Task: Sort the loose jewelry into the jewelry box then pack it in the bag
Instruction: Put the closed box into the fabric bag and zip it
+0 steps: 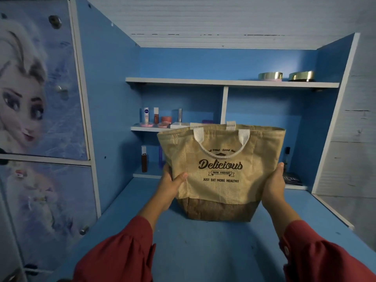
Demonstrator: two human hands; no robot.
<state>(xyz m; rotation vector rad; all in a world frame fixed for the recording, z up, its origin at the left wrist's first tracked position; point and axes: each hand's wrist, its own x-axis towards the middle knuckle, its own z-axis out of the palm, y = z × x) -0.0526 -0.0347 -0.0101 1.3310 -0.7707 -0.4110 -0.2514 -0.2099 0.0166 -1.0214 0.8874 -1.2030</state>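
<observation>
Head view: left hand at 9 o'clock and right hand at 3 o'clock clasp the bag, fingers curled round its sides, steadying it upright on the table.

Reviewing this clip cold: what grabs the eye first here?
The tan bag printed "Delicious" stands upright mid-desk, held at its sides by the left hand and right hand. At far left, a cartoon-character cabinet door dominates; two shiny round tins sit on the top shelf.
</observation>
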